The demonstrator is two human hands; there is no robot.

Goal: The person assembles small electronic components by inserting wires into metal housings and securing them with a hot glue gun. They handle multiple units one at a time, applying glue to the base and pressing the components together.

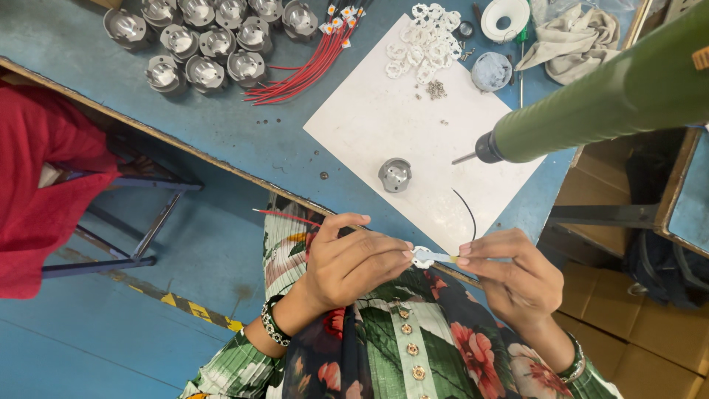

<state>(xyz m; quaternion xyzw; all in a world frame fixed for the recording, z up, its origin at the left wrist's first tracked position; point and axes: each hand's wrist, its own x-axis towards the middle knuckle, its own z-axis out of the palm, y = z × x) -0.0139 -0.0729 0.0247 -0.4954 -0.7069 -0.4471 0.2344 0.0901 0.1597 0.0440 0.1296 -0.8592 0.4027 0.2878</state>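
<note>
My left hand [347, 260] and my right hand [509, 275] meet just in front of the blue table's edge, both pinching a small white plastic ring part [423, 256] with a thin strip between the fingertips. A red wire [284, 215] trails left from my left hand and a thin black wire [467, 209] curls up from my right hand. A single grey metal housing [395, 174] stands on the white sheet [369, 122] just beyond the hands.
A green powered screwdriver [613, 96] hangs over the table's right side, tip pointing left. Several grey metal housings [203, 37], a bundle of red wires [306, 66], a heap of white rings [421, 37], small screws [436, 89] and a cloth [576, 37] lie farther back. Red fabric [37, 170] is at left.
</note>
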